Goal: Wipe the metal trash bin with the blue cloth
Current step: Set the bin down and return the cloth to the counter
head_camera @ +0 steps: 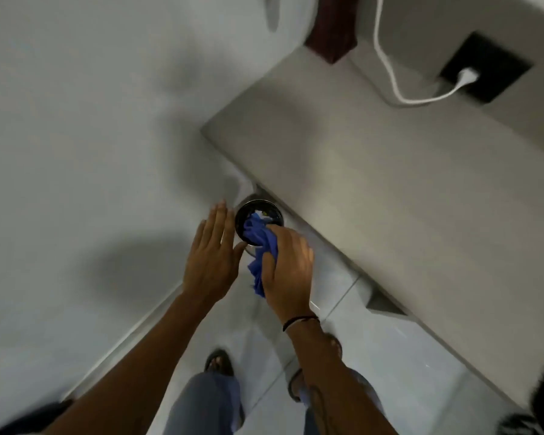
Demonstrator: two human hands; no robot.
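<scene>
A small round metal trash bin (248,208) stands on the floor in the corner between the white wall and a grey counter. I see it from above, with its dark rim and some litter inside. My right hand (288,265) is closed on a crumpled blue cloth (259,243), which lies over the near right part of the bin's rim and hangs down its side. My left hand (212,255) is flat with fingers together and extended, beside the bin's left side, its thumb at the rim. The bin's lower body is hidden by my hands and the cloth.
A grey counter (374,183) runs diagonally on the right, with a black socket (487,69) and a white plugged-in cable (390,73) on the wall above it. The white wall (91,136) fills the left. My sandalled feet (219,362) stand on pale floor tiles.
</scene>
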